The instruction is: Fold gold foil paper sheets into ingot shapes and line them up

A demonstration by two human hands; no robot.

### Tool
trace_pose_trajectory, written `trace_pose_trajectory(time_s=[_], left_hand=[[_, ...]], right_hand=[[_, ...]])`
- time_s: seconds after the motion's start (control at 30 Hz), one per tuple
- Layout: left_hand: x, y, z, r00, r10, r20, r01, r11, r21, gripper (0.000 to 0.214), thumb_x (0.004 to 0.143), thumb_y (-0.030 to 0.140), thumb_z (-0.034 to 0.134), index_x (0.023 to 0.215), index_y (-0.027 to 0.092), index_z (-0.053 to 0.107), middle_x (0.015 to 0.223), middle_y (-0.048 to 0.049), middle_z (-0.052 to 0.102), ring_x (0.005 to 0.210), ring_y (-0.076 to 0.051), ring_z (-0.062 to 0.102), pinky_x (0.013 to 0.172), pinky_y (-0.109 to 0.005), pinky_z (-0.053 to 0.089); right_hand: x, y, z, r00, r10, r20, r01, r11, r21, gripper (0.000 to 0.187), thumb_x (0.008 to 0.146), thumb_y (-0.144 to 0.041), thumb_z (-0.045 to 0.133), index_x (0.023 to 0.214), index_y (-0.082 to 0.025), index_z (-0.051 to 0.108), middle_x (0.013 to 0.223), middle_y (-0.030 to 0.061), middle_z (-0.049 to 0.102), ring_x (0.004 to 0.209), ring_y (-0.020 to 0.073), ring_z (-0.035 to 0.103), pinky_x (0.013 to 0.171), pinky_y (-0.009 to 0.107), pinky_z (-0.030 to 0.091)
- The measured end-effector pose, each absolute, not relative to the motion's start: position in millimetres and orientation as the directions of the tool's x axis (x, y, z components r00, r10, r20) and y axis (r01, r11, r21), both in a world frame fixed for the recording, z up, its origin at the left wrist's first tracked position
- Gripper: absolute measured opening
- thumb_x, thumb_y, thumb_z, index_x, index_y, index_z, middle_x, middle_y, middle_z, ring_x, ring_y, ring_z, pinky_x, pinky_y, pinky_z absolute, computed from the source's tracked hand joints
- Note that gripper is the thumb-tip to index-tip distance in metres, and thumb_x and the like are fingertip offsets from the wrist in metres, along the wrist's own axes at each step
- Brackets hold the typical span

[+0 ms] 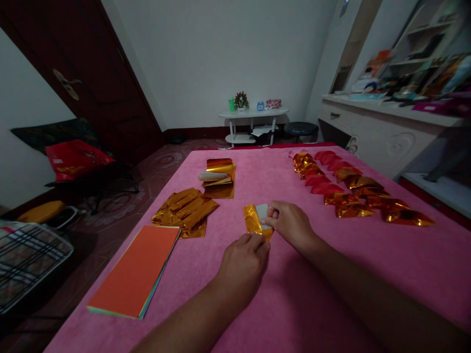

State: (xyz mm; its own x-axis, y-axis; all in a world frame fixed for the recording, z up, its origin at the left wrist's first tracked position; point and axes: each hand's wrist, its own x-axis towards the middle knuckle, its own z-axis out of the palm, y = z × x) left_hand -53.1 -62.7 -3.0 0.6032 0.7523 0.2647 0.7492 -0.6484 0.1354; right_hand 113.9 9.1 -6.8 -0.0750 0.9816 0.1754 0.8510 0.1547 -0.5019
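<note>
From this side of the room, the gold foil sheet (pixel 252 220) lies between the hands on the pink tablecloth (pixel 324 294), pale face partly exposed. The right hand (pixel 289 220) pinches its right side between thumb and fingers, apparently for control. The left hand (pixel 245 260) meets the near edge, probably as a brace; whether it grips, I cannot tell. Loose gold foil (pixel 184 211) sits left, seemingly for easy reach; shaped gold and red pieces (pixel 355 211) stand right, presumably spaced against crushing.

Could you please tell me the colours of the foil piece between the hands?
The foil piece shows gold and pale grey, clearest in the head view.
</note>
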Motion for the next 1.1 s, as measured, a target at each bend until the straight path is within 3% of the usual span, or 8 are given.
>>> trace_pose_trajectory(time_s=[0.13,0.27,0.37,0.57,0.8,0.97,1.1], left_hand=[[-52.5,-62.4,-4.3,0.610,0.741,0.282,0.740,-0.659,0.131,0.022,0.091,0.017,0.045,0.102,0.017,0.063,0.098,-0.0056,0.066,0.089,-0.021,0.059,0.078,-0.036,0.056],[-52.8,-63.0,-2.8,0.603,0.749,0.276,0.738,-0.655,0.163,0.023,0.089,0.013,0.046,0.104,0.018,0.063,0.099,-0.0051,0.066,0.090,-0.021,0.058,0.078,-0.036,0.055],[-54.0,-64.0,1.2,0.580,0.768,0.271,0.746,-0.634,0.203,0.025,0.088,0.013,0.046,0.104,0.021,0.062,0.100,-0.0042,0.065,0.089,-0.022,0.056,0.075,-0.037,0.054],[-58.5,-59.9,5.6,0.575,0.763,0.295,0.698,-0.646,0.309,0.021,0.089,0.021,0.047,0.099,0.022,0.065,0.099,-0.0031,0.065,0.092,-0.021,0.054,0.080,-0.037,0.050],[-62.2,-51.2,6.4,0.605,0.722,0.334,0.641,-0.691,0.334,0.021,0.090,0.024,0.047,0.087,0.020,0.067,0.089,-0.0042,0.067,0.086,-0.019,0.056,0.080,-0.035,0.048],[-64.9,-47.5,5.6,0.589,0.714,0.378,0.613,-0.700,0.367,0.023,0.091,0.027,0.048,0.088,0.018,0.070,0.082,-0.0051,0.069,0.082,-0.018,0.059,0.077,-0.032,0.048],[-64.4,-43.6,4.6,0.555,0.748,0.364,0.612,-0.664,0.429,0.028,0.091,0.028,0.048,0.078,0.018,0.070,0.081,-0.0051,0.070,0.079,-0.016,0.060,0.075,-0.030,0.048]], right_hand=[[108.2,20.4,-8.7,-0.031,0.940,0.340,0.852,0.202,-0.483,0.014,0.078,-0.029,0.064,0.088,-0.021,0.061,0.095,0.0022,0.063,0.079,0.0140,0.059,0.065,0.024,0.039],[90.8,36.3,-2.5,-0.158,0.925,0.346,0.822,0.317,-0.472,0.028,0.081,-0.041,0.062,0.099,-0.020,0.064,0.101,0.0053,0.063,0.093,0.0173,0.057,0.077,0.027,0.042],[79.8,49.2,4.1,-0.269,0.943,0.198,0.831,0.331,-0.447,0.026,0.078,-0.040,0.066,0.095,-0.021,0.068,0.098,0.0055,0.065,0.095,0.0182,0.057,0.078,0.027,0.041],[84.7,65.3,16.9,-0.318,0.948,-0.012,0.838,0.275,-0.472,0.023,0.066,-0.026,0.073,0.089,-0.024,0.071,0.079,-0.0021,0.069,0.070,0.0115,0.061,0.058,0.020,0.038],[109.8,59.1,31.5,-0.181,0.970,-0.161,0.898,0.096,-0.430,0.002,0.062,-0.017,0.067,0.063,-0.016,0.069,0.063,0.0020,0.067,0.058,0.0126,0.059,0.048,0.020,0.034],[146.7,26.7,37.6,-0.134,0.950,-0.282,0.908,0.003,-0.419,0.015,0.062,-0.016,0.057,0.047,-0.016,0.058,0.041,0.0008,0.053,0.038,0.0102,0.047,0.039,0.021,0.029],[168.6,-15.2,28.8,-0.178,0.874,-0.453,0.798,-0.141,-0.586,0.018,0.063,-0.020,0.052,0.045,-0.017,0.054,0.038,-0.0013,0.051,0.031,0.0074,0.040,0.034,0.019,0.025]])
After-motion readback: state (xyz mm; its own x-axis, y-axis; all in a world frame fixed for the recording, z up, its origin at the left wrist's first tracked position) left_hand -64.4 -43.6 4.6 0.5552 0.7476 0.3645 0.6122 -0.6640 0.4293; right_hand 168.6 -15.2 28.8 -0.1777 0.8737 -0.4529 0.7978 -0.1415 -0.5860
